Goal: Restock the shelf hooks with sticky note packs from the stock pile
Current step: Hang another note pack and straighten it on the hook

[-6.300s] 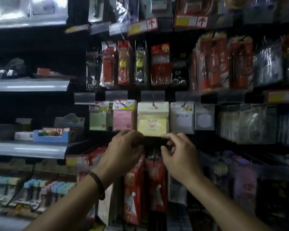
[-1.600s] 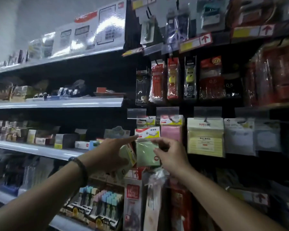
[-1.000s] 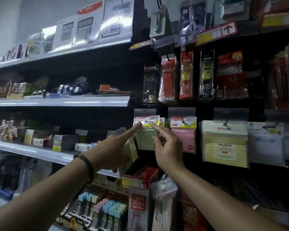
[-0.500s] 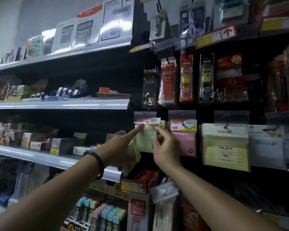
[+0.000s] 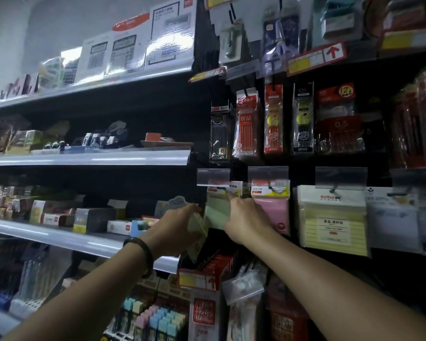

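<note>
Hands meet at the left end of a row of hooks on the dark back panel of the shelving. The left hand [image 5: 180,225], with a dark beaded band [image 5: 143,252] on its wrist, is curled round a few loose green packs [image 5: 197,230], which stick out tilted below its fingers. It is just left of the hanging packs.

The right hand [image 5: 246,219] lies against the hanging green pack [image 5: 215,212]. Its index fingertip [image 5: 231,195] points straight up onto the pack's white header card, right by the hook [image 5: 221,187]. Its other fingers are folded at the pack's right edge, and from here I cannot tell whether they pinch it or only rest on it. The pack hangs under a clear label holder [image 5: 213,177], roughly upright, with its lower left corner close to the packs in the left hand.

Just to the right hangs a pink pack [image 5: 274,210] under its own holder, touching the back of the right hand. Beyond that is a larger yellow lined pack [image 5: 332,220]. Pen refill packets [image 5: 246,124] hang in the row above. To the left run grey shelf edges [image 5: 84,239] with small boxes on them, and calculator boxes [image 5: 123,52] stand on the top shelf.
</note>
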{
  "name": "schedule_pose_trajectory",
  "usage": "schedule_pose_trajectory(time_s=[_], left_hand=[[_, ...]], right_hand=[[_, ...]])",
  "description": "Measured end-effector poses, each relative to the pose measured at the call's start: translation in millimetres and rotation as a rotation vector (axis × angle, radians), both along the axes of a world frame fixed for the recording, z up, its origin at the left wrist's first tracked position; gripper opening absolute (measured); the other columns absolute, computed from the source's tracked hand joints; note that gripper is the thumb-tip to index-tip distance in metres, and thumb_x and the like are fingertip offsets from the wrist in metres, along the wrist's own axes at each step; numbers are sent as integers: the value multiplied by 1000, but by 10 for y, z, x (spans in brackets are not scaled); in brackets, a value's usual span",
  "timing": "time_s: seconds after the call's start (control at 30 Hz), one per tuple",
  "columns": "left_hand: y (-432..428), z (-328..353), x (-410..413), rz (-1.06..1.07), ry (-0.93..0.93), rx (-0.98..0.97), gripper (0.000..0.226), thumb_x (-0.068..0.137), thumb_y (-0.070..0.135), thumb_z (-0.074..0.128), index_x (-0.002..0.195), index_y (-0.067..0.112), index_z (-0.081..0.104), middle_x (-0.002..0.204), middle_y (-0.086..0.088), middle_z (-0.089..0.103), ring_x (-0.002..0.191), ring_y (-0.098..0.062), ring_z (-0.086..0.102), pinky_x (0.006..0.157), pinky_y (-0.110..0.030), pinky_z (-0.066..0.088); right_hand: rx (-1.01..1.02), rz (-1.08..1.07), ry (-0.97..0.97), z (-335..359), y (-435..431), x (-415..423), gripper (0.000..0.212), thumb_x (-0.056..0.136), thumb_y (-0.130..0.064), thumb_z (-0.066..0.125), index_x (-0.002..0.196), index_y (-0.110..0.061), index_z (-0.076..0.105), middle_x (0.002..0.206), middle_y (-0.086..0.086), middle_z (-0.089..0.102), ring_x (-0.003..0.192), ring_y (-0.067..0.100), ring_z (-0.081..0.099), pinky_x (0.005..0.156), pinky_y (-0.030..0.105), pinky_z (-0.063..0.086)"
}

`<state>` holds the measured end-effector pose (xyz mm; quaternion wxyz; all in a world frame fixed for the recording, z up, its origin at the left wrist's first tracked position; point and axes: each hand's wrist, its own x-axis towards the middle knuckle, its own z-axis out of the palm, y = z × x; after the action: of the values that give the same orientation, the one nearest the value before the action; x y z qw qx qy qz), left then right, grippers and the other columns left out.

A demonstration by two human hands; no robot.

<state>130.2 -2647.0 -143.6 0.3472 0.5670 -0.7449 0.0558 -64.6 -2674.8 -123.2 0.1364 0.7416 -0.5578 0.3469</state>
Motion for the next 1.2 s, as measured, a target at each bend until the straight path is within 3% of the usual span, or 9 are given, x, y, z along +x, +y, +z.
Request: schedule_pose_trajectory(time_s=[0.1, 0.33, 0.47, 0.57, 0.67, 0.73, 0.87, 1.03, 1.2], left_hand=[[92, -109, 127, -28, 134, -30, 49, 97, 20, 76, 141, 31, 57, 115, -1, 64, 75, -13, 65, 47, -15, 51], [365, -333, 258, -175, 509, -71, 44, 101, 0, 59, 128, 35, 62, 109, 1, 69, 64, -8, 67, 51, -21, 50], [455, -372, 134, -349, 686, -49, 46, 100, -8, 58, 127, 29, 62, 117, -8, 70, 72, -14, 70, 59, -30, 53], [432, -399, -8, -494, 833, 62, 44, 99, -10, 61, 130, 21, 61, 123, -16, 68, 92, -27, 80, 72, -39, 66], [334, -414, -96, -532, 811, 78, 44, 99, -5, 66, 129, 26, 60, 124, -14, 69, 101, -35, 78, 84, -57, 65], [275, -372, -135, -523, 775, 34, 45, 99, -2, 67, 128, 31, 61, 123, -12, 69, 101, -32, 79, 83, -57, 66], [187, -296, -199, -446, 726, -87, 45, 100, 1, 66, 131, 34, 61, 129, -5, 62, 105, -23, 75, 80, -48, 68], [65, -313, -211, -540, 754, -36, 63, 104, -5, 53, 149, 38, 50, 147, -2, 55, 126, -22, 65, 94, -46, 64], [-22, -405, -188, -560, 668, -137, 79, 102, -10, 53, 157, 45, 38, 160, 11, 42, 141, -19, 53, 104, -44, 60]], right_hand=[[20, 27, -32, -34, 44, -1, 46, 95, -21, 67, 140, -16, 57, 111, 8, 65, 81, 26, 59, 65, 32, 48], [-157, 288, -143, -344, 217, -47, 38, 101, -35, 64, 136, -26, 56, 98, -11, 58, 79, 6, 57, 58, 16, 36], [-58, 529, -413, -522, 268, -20, 32, 98, -30, 74, 123, -26, 55, 92, -11, 64, 74, 0, 67, 56, 14, 50], [-49, 653, -543, -575, 269, -6, 42, 97, -17, 76, 133, -29, 58, 108, -7, 69, 86, 7, 75, 65, 20, 62], [-20, 715, -632, -556, 223, -2, 63, 96, -6, 75, 146, -40, 57, 118, -4, 68, 84, 11, 77, 69, 32, 66], [-44, 701, -660, -516, 177, -2, 59, 94, -3, 76, 136, -42, 63, 115, -3, 72, 82, 11, 77, 68, 33, 67], [-164, 668, -683, -475, 91, 4, 54, 92, 1, 77, 135, -31, 70, 126, -12, 66, 94, 5, 73, 74, 22, 63], [-297, 649, -672, -442, 57, 6, 55, 93, 5, 74, 138, -26, 69, 115, -16, 66, 85, 1, 66, 71, 11, 56], [-452, 627, -613, -499, 42, 34, 53, 95, 2, 73, 141, -23, 67, 129, -15, 67, 120, -2, 63, 97, 16, 56]])
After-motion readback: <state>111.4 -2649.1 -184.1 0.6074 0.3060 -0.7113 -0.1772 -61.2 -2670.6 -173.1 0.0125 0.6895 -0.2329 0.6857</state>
